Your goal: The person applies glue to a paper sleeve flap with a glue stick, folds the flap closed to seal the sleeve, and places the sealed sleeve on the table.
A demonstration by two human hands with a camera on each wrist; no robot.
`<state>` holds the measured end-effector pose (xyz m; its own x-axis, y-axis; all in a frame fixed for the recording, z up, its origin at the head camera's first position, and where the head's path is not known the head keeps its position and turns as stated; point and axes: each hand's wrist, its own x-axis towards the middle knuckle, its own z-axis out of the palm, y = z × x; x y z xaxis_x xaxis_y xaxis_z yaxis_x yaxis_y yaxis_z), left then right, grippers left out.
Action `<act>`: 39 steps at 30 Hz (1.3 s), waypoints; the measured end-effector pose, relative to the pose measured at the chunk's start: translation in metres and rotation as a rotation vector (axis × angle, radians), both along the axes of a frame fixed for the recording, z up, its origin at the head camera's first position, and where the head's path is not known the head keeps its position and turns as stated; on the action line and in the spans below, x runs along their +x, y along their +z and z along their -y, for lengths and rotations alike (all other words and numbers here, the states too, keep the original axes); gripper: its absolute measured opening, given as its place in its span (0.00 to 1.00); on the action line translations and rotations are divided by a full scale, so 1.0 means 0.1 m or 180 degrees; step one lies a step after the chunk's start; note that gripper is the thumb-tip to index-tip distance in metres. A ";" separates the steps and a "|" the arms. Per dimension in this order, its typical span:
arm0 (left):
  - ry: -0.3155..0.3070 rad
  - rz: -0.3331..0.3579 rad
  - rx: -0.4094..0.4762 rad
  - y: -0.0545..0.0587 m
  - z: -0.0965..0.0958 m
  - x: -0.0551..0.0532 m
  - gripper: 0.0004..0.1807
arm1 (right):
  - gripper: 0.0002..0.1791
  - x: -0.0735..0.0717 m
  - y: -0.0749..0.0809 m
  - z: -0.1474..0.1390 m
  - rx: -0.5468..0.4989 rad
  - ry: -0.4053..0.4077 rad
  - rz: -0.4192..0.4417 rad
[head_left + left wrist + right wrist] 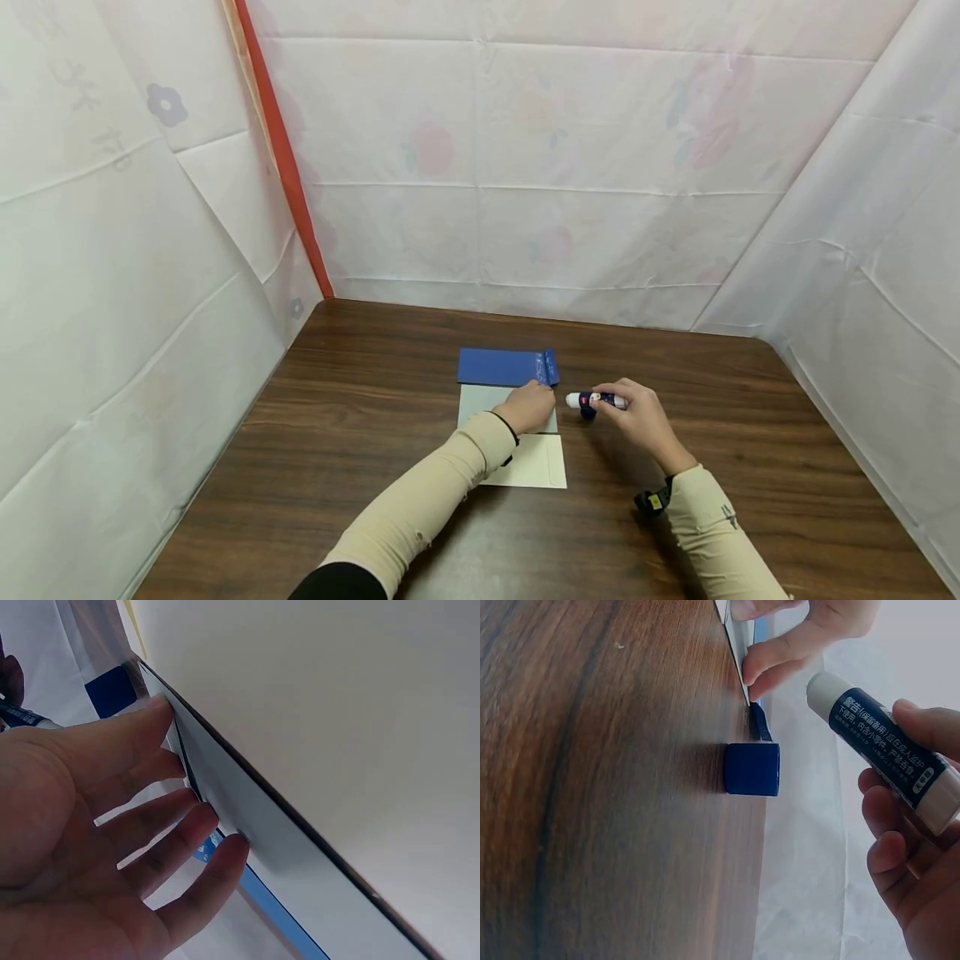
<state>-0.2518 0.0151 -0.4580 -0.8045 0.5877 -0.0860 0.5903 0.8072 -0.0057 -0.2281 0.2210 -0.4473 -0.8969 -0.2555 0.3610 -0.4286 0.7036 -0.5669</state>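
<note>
My left hand (529,407) is over the right side of a grey envelope (476,398). In the left wrist view, its loosely bent fingers (231,851) touch the envelope's surface, with the thumb near the edge. My right hand (639,417) grips a glue stick (597,400) with a white body and navy label, its white end pointing left towards the envelope. Below it a blue cap (751,769) stands on the table. Above the grey envelope lies a blue envelope (498,367), its right flap bearing whitish marks. A cream envelope (542,463) lies nearer me, partly under the left forearm.
The brown wooden table (360,417) extends around the envelopes. White printed sheeting (480,233) hangs behind it and at both sides. A red strip (288,171) runs down the back left corner.
</note>
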 end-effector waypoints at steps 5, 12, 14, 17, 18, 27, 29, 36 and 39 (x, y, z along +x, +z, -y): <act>0.0023 0.0015 0.0048 -0.01 0.00 -0.01 0.12 | 0.10 0.00 -0.02 0.01 -0.0030 0.0007 0.0027; 0.0014 -0.0186 0.0113 -0.06 0.00 0.00 0.11 | 0.10 0.00 -0.06 0.02 -0.0017 0.0015 0.0039; 0.0015 -0.0244 0.0123 -0.06 -0.01 0.00 0.09 | 0.10 0.00 -0.06 0.03 -0.0029 0.0025 0.0027; 0.0043 -0.0212 0.0159 -0.05 -0.01 0.00 0.09 | 0.10 0.00 -0.05 0.03 -0.0033 0.0027 0.0019; 0.0047 -0.0187 0.0167 -0.04 0.00 0.00 0.09 | 0.10 0.00 -0.05 0.03 -0.0030 0.0023 0.0017; 0.0114 0.0028 0.0382 -0.06 0.02 -0.03 0.12 | 0.10 0.03 -0.07 0.03 -0.0053 0.0014 0.0002; 0.0139 0.0092 0.0406 -0.05 0.03 -0.03 0.15 | 0.10 0.03 -0.07 0.03 -0.0058 0.0018 -0.0005; 0.0147 0.0050 0.0340 -0.04 0.02 -0.02 0.11 | 0.10 0.02 -0.07 0.02 -0.0051 0.0030 -0.0022; 0.0145 -0.0038 0.0280 -0.05 0.01 -0.03 0.08 | 0.09 0.02 -0.09 0.02 -0.0112 0.0053 -0.0118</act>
<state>-0.2543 0.0140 -0.4629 -0.8312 0.5553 -0.0258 0.5532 0.8309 0.0596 -0.2260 0.2190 -0.4564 -0.8785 -0.2568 0.4028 -0.4611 0.6762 -0.5746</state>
